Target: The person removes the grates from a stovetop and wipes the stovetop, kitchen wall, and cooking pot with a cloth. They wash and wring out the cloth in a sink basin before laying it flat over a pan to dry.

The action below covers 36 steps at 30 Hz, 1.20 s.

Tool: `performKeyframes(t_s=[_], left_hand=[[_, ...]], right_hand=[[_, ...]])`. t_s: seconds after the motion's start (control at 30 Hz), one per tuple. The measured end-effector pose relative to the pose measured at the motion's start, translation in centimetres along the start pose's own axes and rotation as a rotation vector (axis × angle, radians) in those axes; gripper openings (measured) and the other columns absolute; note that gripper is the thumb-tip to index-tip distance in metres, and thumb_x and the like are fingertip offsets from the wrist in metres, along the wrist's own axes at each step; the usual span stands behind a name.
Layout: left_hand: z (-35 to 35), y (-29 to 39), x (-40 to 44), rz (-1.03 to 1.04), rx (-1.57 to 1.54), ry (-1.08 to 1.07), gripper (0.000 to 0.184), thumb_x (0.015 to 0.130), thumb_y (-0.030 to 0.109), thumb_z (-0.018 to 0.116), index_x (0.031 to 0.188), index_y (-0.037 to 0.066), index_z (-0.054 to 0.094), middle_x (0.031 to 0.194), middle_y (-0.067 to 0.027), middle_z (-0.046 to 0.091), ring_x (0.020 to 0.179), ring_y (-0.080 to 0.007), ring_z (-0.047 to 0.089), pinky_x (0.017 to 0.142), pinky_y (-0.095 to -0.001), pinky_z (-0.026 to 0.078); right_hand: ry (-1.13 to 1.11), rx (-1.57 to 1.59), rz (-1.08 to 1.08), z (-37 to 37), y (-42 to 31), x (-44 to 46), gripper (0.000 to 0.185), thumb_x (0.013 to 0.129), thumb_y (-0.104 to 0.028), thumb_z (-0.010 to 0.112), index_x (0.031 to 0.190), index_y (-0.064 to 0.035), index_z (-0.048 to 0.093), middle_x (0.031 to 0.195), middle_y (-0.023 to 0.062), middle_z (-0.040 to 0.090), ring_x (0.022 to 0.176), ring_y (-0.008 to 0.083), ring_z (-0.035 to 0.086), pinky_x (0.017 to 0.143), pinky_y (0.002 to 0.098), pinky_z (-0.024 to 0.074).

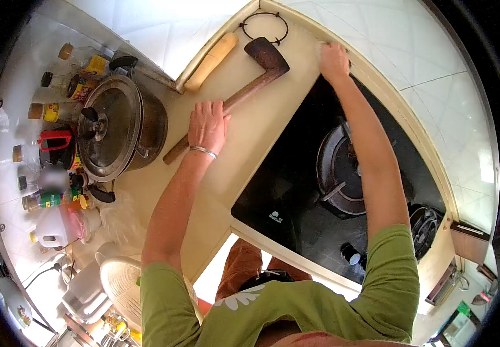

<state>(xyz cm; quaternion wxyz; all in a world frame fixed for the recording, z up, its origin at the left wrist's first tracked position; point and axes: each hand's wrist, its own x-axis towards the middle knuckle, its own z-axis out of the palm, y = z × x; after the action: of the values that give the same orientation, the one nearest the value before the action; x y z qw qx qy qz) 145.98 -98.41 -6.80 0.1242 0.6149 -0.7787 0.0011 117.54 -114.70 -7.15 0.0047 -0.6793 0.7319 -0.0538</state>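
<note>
My left hand (pixel 207 124) is closed over the handle of an axe-like tool (pixel 253 87), which lies slantwise on the cream counter (pixel 227 165). The tool's dark, broad head points toward the back corner. At the counter's back edge, just beyond the black gas stove (pixel 279 185), my right hand (pixel 335 62) is closed with its fingers curled down. A bit of pale material, apparently a cloth (pixel 320 51), shows beside those fingers; most of it is hidden. A light wooden rolling pin (pixel 211 62) and a black wire ring (pixel 264 28) lie near the tool's head.
A large lidded metal pot (pixel 120 130) stands left of the tool, with several bottles and jars (pixel 44 111) behind it. A pale colander (pixel 120 289) is at lower left. My right arm passes above a stove burner (pixel 339 168). Tiled walls (pixel 435 110) border the counter.
</note>
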Motion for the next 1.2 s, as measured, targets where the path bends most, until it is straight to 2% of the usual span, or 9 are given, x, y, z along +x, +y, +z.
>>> performKeyframes(t_s=[0.2,0.33,0.57,0.63,0.67,0.77,0.93,1.03,1.2], left_hand=[[-1.4,-1.2,-3.9,0.015,-0.114,-0.007,0.028,0.075,0.016,0.058,0.098,0.002,0.048,0.089,-0.0121,0.048,0.084,-0.0290,0.046,0.071,-0.0369,0.040],[-3.6,-1.7,-6.7,-0.010,-0.223,0.014,0.029,0.076,0.015,0.057,0.100,0.002,0.046,0.091,-0.0125,0.048,0.084,-0.0297,0.049,0.070,-0.0362,0.043],[-6.6,-2.9,-9.8,-0.029,-0.360,0.007,0.031,0.076,0.013,0.055,0.103,0.001,0.045,0.093,-0.0139,0.049,0.080,-0.0316,0.052,0.065,-0.0369,0.045],[-7.2,-3.0,-10.1,-0.031,-0.379,0.006,0.030,0.077,0.011,0.054,0.103,0.001,0.045,0.092,-0.0146,0.049,0.081,-0.0319,0.052,0.065,-0.0367,0.044],[-7.4,-2.9,-10.2,-0.026,-0.381,0.009,0.030,0.077,0.011,0.054,0.103,0.001,0.045,0.092,-0.0146,0.049,0.081,-0.0319,0.052,0.065,-0.0367,0.044],[-7.9,-2.9,-10.5,-0.001,-0.404,0.035,0.029,0.077,0.010,0.053,0.103,0.001,0.045,0.091,-0.0151,0.049,0.081,-0.0321,0.052,0.065,-0.0366,0.045],[-9.2,-2.2,-11.2,0.037,-0.463,-0.033,0.029,0.076,0.012,0.054,0.101,0.001,0.046,0.091,-0.0150,0.050,0.078,-0.0313,0.053,0.064,-0.0359,0.045],[-9.5,-2.4,-11.6,0.057,-0.493,-0.064,0.031,0.074,0.013,0.056,0.101,0.001,0.047,0.091,-0.0148,0.050,0.076,-0.0305,0.053,0.063,-0.0360,0.046],[-10.7,-1.9,-11.9,0.100,-0.532,-0.072,0.032,0.073,0.012,0.056,0.102,0.001,0.047,0.091,-0.0146,0.050,0.077,-0.0304,0.053,0.062,-0.0360,0.045]], right_hand=[[0.028,0.008,-0.089,1.3,-4.8,-1.4,0.037,0.080,-0.011,0.042,0.117,-0.0074,0.043,0.117,0.0153,0.040,0.108,0.0310,0.038,0.089,0.0388,0.0351],[0.202,0.106,-0.179,3.1,-6.9,-4.2,0.040,0.073,-0.007,0.045,0.113,-0.0102,0.045,0.109,0.0159,0.044,0.101,0.0327,0.043,0.085,0.0405,0.0375],[-0.012,-0.082,-0.454,0.7,-11.3,-12.8,0.040,0.074,-0.013,0.050,0.114,-0.0049,0.045,0.110,0.0131,0.043,0.100,0.0259,0.040,0.083,0.0345,0.0358],[-0.324,-0.419,-0.689,-2.0,-12.5,-15.4,0.036,0.074,-0.015,0.049,0.107,-0.0021,0.050,0.108,0.0125,0.045,0.099,0.0263,0.041,0.084,0.0356,0.0347],[-0.073,-0.181,-0.703,-0.6,-12.3,-16.7,0.033,0.076,-0.018,0.048,0.104,-0.0005,0.053,0.107,0.0119,0.046,0.099,0.0257,0.041,0.086,0.0356,0.0327],[-0.272,-0.268,-0.879,-0.5,-10.6,-14.5,0.035,0.076,-0.017,0.047,0.105,0.0012,0.052,0.111,0.0117,0.045,0.102,0.0242,0.040,0.087,0.0335,0.0326],[0.160,0.187,-0.595,4.4,-12.1,-6.1,0.039,0.076,-0.014,0.050,0.114,-0.0190,0.046,0.105,0.0116,0.045,0.100,0.0274,0.043,0.081,0.0341,0.0394],[0.192,0.206,-0.386,4.1,-14.4,-5.3,0.039,0.075,-0.011,0.050,0.113,-0.0195,0.046,0.103,0.0123,0.044,0.099,0.0278,0.044,0.081,0.0355,0.0399],[0.138,0.184,-0.404,2.8,-16.4,-8.5,0.045,0.074,-0.006,0.045,0.118,-0.0164,0.040,0.102,0.0143,0.043,0.093,0.0303,0.045,0.079,0.0400,0.0388]])
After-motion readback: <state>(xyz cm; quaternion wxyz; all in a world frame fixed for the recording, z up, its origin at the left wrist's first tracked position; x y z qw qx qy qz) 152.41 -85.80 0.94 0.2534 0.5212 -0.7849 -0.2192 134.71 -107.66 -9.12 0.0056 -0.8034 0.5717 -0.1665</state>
